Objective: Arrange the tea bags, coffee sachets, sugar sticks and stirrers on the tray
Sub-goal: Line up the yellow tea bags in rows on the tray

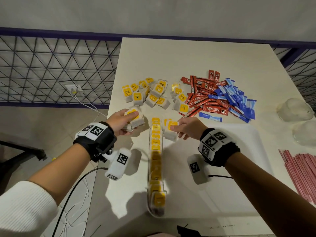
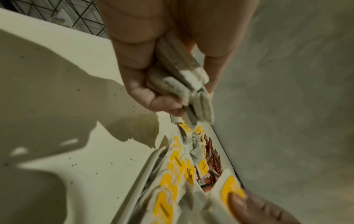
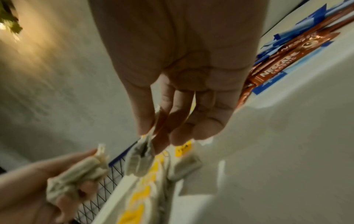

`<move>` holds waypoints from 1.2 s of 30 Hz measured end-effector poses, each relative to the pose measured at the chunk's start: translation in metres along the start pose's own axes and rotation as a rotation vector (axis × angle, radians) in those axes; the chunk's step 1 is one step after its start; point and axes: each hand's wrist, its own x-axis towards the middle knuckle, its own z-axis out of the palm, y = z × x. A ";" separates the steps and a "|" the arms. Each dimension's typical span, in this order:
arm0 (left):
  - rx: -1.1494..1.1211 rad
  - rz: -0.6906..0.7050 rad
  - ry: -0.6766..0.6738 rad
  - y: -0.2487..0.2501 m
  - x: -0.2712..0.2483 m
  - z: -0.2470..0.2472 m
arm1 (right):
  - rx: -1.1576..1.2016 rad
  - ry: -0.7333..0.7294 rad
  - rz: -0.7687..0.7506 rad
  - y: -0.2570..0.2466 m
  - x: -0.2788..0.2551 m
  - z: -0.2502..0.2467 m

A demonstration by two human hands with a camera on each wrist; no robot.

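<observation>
The white tray [image 1: 222,159] lies in front of me, with a row of yellow-tagged tea bags [image 1: 156,158] standing along its left edge. My left hand [image 1: 130,123] grips a stack of tea bags [image 1: 135,119] just left of the row's far end. In the left wrist view that stack [image 2: 184,78] sits between thumb and fingers. My right hand [image 1: 176,132] pinches a few tea bags [image 1: 171,129] beside the row's far end; in the right wrist view these tea bags [image 3: 139,157] hang from its fingertips [image 3: 145,128]. Loose tea bags [image 1: 150,93], red coffee sachets [image 1: 205,98] and blue sugar sticks [image 1: 239,100] lie beyond the tray.
Pink stirrers [image 1: 301,171] lie in a bundle at the table's right edge. Two clear glass pieces [image 1: 294,110] stand far right. The table's left edge runs close to my left wrist, with a wire fence [image 1: 51,65] and cables on the floor beyond it.
</observation>
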 end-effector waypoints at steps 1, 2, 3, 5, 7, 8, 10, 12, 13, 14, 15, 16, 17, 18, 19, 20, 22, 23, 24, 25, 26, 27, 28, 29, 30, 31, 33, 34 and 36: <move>0.004 -0.003 0.007 0.000 0.000 -0.001 | -0.042 -0.018 0.021 0.005 0.003 0.002; 0.009 -0.005 0.015 0.000 0.000 -0.001 | -0.075 -0.033 0.037 0.009 0.005 0.005; 0.012 -0.006 0.020 0.000 0.000 -0.002 | -0.105 -0.042 0.045 0.012 0.007 0.008; 0.012 -0.006 0.025 0.000 -0.001 -0.002 | -0.142 -0.036 0.037 0.016 0.012 0.012; 0.005 -0.009 0.035 0.000 -0.001 -0.002 | -0.164 0.007 0.006 0.016 0.016 0.013; 0.002 -0.012 0.041 0.000 -0.001 -0.002 | -0.180 0.033 -0.011 0.015 0.018 0.014; -0.001 -0.015 0.044 0.000 -0.001 -0.001 | -0.197 0.072 -0.029 0.013 0.023 0.013; -0.002 -0.016 0.043 0.001 -0.001 -0.001 | -0.176 0.095 -0.028 0.013 0.029 0.012; -0.001 -0.018 0.040 0.001 -0.001 -0.001 | -0.168 0.105 -0.020 0.014 0.031 0.013; 0.001 -0.020 0.036 0.001 -0.001 -0.001 | -0.161 0.113 -0.004 0.015 0.033 0.013; 0.006 -0.020 0.033 0.001 -0.001 -0.002 | -0.151 0.120 0.019 0.016 0.035 0.014; 0.012 -0.020 0.031 0.000 -0.001 -0.002 | -0.135 0.126 0.045 0.017 0.036 0.015; 0.018 -0.022 0.029 0.000 0.000 -0.003 | -0.119 0.134 0.071 0.018 0.038 0.017; 0.024 -0.024 0.029 0.000 0.000 -0.003 | -0.100 0.147 0.095 0.019 0.039 0.019; 0.028 -0.025 0.029 0.000 0.000 -0.003 | -0.075 0.162 0.112 0.020 0.040 0.020; 0.030 -0.027 0.029 0.000 0.000 -0.004 | -0.045 0.179 0.120 0.020 0.041 0.022; 0.026 -0.031 0.022 0.001 0.001 -0.004 | 0.001 0.203 0.125 0.020 0.042 0.024; 0.025 -0.034 0.017 0.001 0.001 -0.004 | 0.011 0.209 0.132 0.020 0.041 0.024; 0.025 -0.037 0.012 0.001 0.001 -0.003 | 0.014 0.213 0.143 0.019 0.041 0.024; 0.025 -0.039 0.008 0.002 0.001 -0.003 | 0.010 0.219 0.153 0.018 0.040 0.023; 0.026 -0.042 0.002 0.002 0.001 -0.002 | -0.005 0.234 0.155 0.017 0.038 0.022; 0.026 -0.045 -0.007 0.003 0.001 -0.001 | -0.035 0.264 0.143 0.016 0.036 0.020; 0.024 -0.048 -0.020 0.003 0.000 0.000 | -0.065 0.307 0.112 0.015 0.034 0.017; 0.023 -0.050 -0.037 0.005 0.000 0.001 | -0.077 0.348 0.067 0.012 0.032 0.015; 0.024 -0.055 -0.056 0.005 -0.001 0.003 | -0.063 0.366 0.017 0.009 0.028 0.014; 0.032 -0.062 -0.072 0.006 -0.001 0.005 | -0.033 0.347 -0.028 0.005 0.025 0.013; 0.060 -0.074 -0.110 0.008 -0.002 0.009 | 0.050 0.233 -0.097 -0.006 0.018 0.013; 0.067 -0.075 -0.134 0.008 -0.003 0.012 | 0.081 0.167 -0.115 -0.012 0.015 0.014; 0.072 -0.067 -0.196 0.007 -0.005 0.018 | 0.135 0.061 -0.133 -0.022 0.009 0.016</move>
